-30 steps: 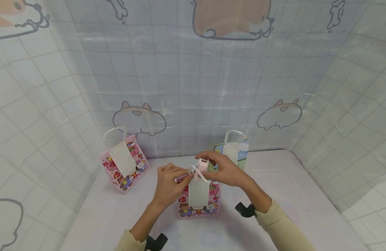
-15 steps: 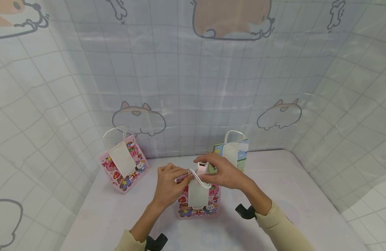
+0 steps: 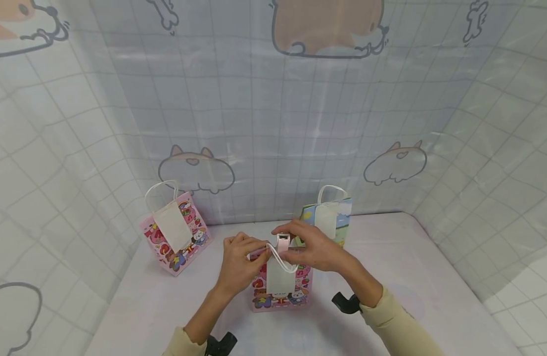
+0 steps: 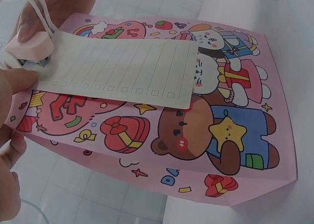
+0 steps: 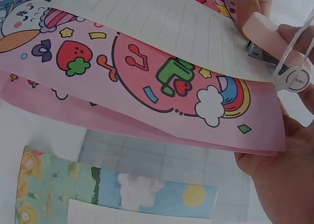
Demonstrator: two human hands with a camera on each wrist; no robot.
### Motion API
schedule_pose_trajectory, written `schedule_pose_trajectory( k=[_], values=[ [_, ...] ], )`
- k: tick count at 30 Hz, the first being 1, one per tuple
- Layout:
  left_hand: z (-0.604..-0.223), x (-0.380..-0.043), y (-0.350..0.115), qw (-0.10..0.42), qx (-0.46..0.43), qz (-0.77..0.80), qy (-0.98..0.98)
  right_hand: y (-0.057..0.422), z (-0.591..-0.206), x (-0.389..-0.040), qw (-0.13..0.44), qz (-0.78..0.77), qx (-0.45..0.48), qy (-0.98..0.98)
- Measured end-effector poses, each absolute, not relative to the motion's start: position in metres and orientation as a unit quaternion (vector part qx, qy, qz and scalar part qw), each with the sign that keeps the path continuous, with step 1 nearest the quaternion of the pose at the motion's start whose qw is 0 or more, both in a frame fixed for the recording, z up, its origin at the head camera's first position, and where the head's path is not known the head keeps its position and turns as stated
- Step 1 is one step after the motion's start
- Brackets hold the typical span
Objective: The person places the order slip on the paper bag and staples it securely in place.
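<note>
A pink gift bag [image 3: 258,296] with cartoon animals stands upright at the middle of the table. Against its front lies a lined white paper slip [image 4: 122,67] with a column of small boxes. My left hand [image 3: 239,262] pinches the bag's top edge together with the slip. From the other side my right hand [image 3: 315,247] grips a small pale pink stapler [image 5: 267,32] between thumb and fingers. The stapler's jaws straddle the top of the slip and the bag's rim in the right wrist view. A white cord handle [image 3: 283,262] droops forward over the slip.
To the left, another pink gift bag [image 3: 157,237] with a white slip leans at an angle. Behind my right hand stands a blue and green bag [image 3: 343,220], also with a slip. A patterned curtain [image 3: 264,113] rises along the table's back edge.
My right hand has shifted slightly down and left with the stapler, which has turned more upright. The bag's cord handle has dropped forward. My left hand stays in place.
</note>
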State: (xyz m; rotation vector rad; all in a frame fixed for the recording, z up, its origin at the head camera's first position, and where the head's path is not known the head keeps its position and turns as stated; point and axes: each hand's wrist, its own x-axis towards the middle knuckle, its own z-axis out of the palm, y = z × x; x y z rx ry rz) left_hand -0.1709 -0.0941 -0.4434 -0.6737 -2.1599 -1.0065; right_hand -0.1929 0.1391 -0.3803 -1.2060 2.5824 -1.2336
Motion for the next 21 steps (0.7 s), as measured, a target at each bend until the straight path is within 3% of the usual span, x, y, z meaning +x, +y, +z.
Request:
schedule_pose_trajectory(
  k=[7,16,21],
  values=[
    [-0.4430,-0.1709,-0.0952,0.319,-0.260,-0.394,-0.822,0.1378,-0.3813,-0.1917,0.007,-0.389,-0.396,0.832],
    [-0.4388,-0.1703,-0.0979,0.232,-0.286,-0.400,-0.839,0.1373,-0.3838,-0.1929,-0.006,-0.377,-0.398,0.837],
    [-0.4380,-0.1710,-0.0964,0.219,-0.294,-0.377,-0.851,0.1371,-0.3822,-0.1924,-0.004,-0.371,-0.398,0.839]
  ],
)
